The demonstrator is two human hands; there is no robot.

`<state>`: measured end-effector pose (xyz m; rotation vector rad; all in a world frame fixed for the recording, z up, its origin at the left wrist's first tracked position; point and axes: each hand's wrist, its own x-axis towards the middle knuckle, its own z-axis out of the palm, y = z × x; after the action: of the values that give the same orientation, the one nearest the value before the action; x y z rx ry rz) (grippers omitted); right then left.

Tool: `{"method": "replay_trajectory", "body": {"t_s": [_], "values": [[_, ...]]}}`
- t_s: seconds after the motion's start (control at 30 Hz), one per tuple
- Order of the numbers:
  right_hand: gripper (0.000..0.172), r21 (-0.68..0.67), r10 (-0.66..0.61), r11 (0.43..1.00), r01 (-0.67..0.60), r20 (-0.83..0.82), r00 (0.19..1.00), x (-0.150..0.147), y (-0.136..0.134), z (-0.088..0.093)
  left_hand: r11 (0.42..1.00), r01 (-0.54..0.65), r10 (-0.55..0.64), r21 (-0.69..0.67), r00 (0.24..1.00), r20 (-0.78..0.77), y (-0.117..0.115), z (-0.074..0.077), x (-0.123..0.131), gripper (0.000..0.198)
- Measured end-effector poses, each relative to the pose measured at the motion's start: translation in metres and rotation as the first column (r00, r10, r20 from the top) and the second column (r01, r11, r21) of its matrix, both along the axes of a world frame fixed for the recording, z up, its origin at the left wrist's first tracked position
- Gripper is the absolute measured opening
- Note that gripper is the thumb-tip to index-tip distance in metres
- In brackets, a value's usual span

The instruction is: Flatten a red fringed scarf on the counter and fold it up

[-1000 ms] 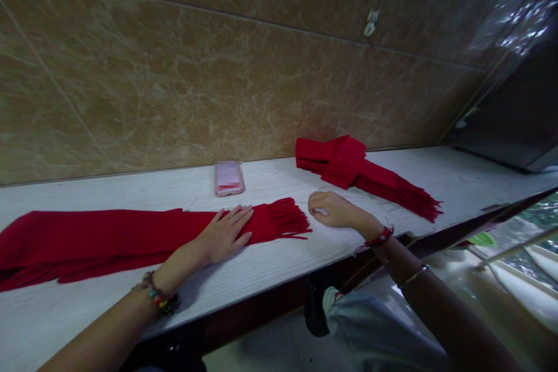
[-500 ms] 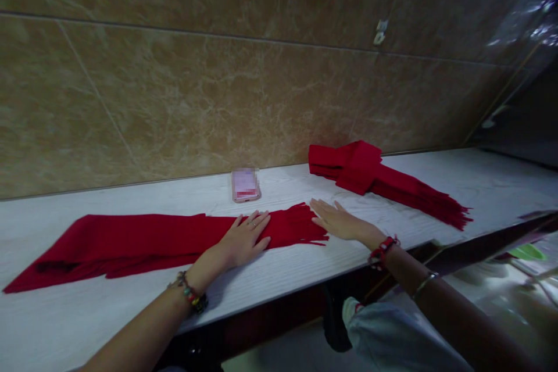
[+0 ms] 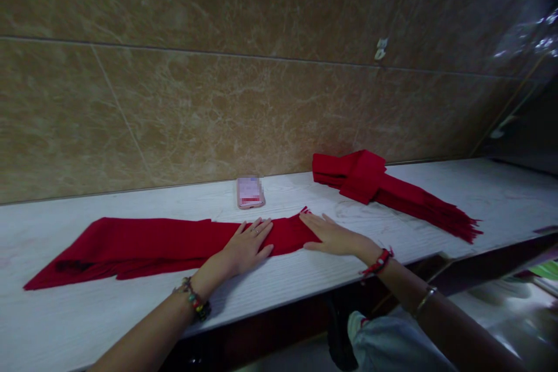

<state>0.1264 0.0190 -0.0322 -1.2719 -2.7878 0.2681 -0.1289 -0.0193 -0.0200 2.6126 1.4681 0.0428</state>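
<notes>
A long red scarf [image 3: 157, 241], folded lengthwise, lies across the white tabletop from the left to the middle. My left hand [image 3: 247, 246] rests flat on it, fingers stretched toward the right end. On the fringed end lies my right hand [image 3: 333, 235], palm down with the fingers extended; it covers most of the fringe, and only a few strands show above the fingertips. Farther right, near the wall, a second red scarf [image 3: 364, 177] is folded with a band wrapped across it, its fringe pointing right. Neither hand touches that one.
A phone [image 3: 250, 192] with a lit, blurred screen lies by the wall behind the first scarf. The white tabletop [image 3: 131, 308] is narrow and backed by a brown tiled wall [image 3: 218, 110]. Below its front edge, a trousered leg [image 3: 396, 343] and a shoe show.
My right hand has moved left, from the fringe tips onto the fringed end of the scarf. My left hand stays on the scarf. The camera view has shifted slightly.
</notes>
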Motion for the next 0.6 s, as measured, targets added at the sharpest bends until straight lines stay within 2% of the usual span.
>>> {"method": "replay_trajectory", "body": {"t_s": [0.1,0.17,0.27,0.33,0.4,0.47,0.6], "values": [[0.098,-0.043,-0.044,0.998,0.047,0.061,0.997,0.016,0.009,0.015,1.0,-0.004,0.004,0.003,1.0,0.001,0.001,-0.001,0.0,0.057],[0.112,-0.041,-0.006,0.999,0.008,0.061,0.998,0.007,0.012,0.024,1.0,-0.004,0.004,0.01,1.0,-0.001,0.003,-0.002,0.001,0.057],[0.121,-0.077,0.082,0.994,-0.078,0.052,0.995,-0.022,0.016,0.03,1.0,-0.002,0.002,0.004,1.0,-0.013,0.003,-0.002,0.002,0.057],[0.121,-0.145,0.12,0.983,-0.11,0.064,0.991,-0.035,0.021,0.029,1.0,-0.001,0.001,-0.005,1.0,-0.025,0.003,-0.001,0.003,0.058],[0.116,-0.193,0.129,0.974,-0.116,0.058,0.99,-0.035,0.027,0.026,1.0,-0.001,0.001,-0.009,0.999,-0.038,0.002,0.001,0.003,0.058],[0.108,-0.193,0.118,0.975,-0.111,0.025,0.993,-0.019,0.033,0.022,1.0,-0.003,0.002,-0.01,0.999,-0.044,0.002,0.002,0.003,0.058],[0.095,-0.183,0.07,0.98,-0.075,-0.034,0.997,0.033,0.039,0.016,1.0,0.0,0.0,-0.017,0.999,-0.034,0.003,0.002,0.001,0.058]]}}
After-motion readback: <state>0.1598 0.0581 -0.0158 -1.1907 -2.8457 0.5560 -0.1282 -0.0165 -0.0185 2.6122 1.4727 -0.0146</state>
